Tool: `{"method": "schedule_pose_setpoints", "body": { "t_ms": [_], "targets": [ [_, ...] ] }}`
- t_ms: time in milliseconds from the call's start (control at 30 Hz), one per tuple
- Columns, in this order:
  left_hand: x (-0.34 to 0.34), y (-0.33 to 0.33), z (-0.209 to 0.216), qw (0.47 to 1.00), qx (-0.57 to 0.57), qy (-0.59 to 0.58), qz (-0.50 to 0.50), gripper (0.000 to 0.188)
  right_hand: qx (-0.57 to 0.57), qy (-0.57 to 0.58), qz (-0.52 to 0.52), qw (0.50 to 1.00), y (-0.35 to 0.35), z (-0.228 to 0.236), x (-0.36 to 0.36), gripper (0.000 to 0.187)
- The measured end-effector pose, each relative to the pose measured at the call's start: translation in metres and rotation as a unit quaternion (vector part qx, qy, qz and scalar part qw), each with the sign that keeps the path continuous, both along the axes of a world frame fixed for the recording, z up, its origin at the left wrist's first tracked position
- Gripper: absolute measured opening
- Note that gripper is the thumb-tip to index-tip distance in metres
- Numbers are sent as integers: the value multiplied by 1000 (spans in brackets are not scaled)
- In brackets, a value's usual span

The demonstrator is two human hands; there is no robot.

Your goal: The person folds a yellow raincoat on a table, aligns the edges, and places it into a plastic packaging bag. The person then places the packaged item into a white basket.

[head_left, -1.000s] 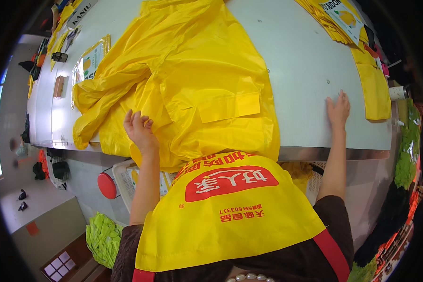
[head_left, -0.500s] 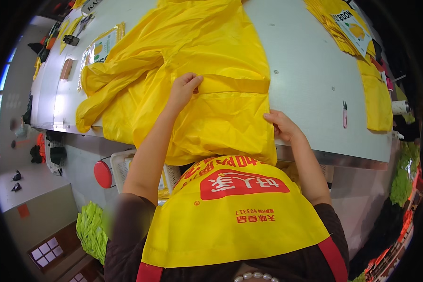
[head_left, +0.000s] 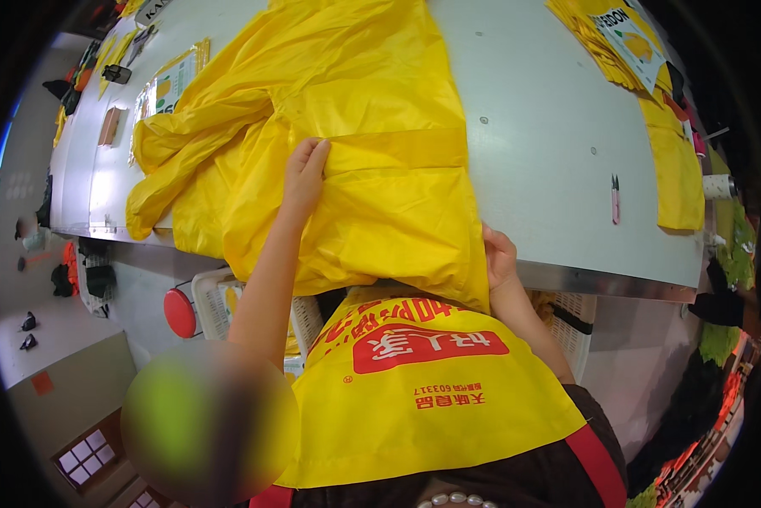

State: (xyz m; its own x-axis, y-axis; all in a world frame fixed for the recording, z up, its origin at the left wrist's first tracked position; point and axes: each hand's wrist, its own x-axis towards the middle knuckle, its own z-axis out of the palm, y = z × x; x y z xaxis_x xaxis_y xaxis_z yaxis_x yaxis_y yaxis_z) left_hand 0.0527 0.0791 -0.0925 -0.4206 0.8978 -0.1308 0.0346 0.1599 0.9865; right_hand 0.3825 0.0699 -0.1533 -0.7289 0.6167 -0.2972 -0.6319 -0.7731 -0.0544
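Note:
A thin, shiny yellow garment with a long sleeve lies spread over the table, its near part hanging over the front edge. Across its lower part runs a flat folded band. My left hand is closed on the garment at the band's left end, with thumb and index finger pinched together. At the garment's right edge, near the table's front, my right hand grips the border; part of its fingers is behind the fabric. Creases gather left of my left hand, while the fabric between the hands is smoother.
Pink-handled thread snips lie to the right on the pale table. Folded yellow pieces lie along the right edge. Packaged goods and a brown block are at the left. White baskets and a red stool stand below.
My left hand has shifted slightly left along the band, which now lies straighter and flatter. My right hand has moved down the garment's right edge, toward me.

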Motion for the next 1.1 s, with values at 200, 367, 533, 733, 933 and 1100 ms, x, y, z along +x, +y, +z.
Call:
{"method": "schedule_pose_setpoints", "body": {
  "t_ms": [200,367,533,733,933,1100],
  "targets": [
    [2,-38,-2,970,-16,226,-85,19,168,-248,-93,949,-8,42,14,62],
    [-11,-93,36,643,-260,395,-602,24,409,-390,162,809,-32,39,-22,53],
    [-3,-20,78,775,-134,476,-394,34,670,-224,414,574,-72,55,-129,45],
    [22,59,26,740,8,656,-148,46,622,77,505,593,-137,104,-228,42],
    [-7,-60,42,763,-50,527,-372,18,823,-72,388,409,-55,195,-215,31],
    [-62,-222,144,788,76,423,-441,33,879,-186,256,356,6,197,-310,25]
  ]
}}
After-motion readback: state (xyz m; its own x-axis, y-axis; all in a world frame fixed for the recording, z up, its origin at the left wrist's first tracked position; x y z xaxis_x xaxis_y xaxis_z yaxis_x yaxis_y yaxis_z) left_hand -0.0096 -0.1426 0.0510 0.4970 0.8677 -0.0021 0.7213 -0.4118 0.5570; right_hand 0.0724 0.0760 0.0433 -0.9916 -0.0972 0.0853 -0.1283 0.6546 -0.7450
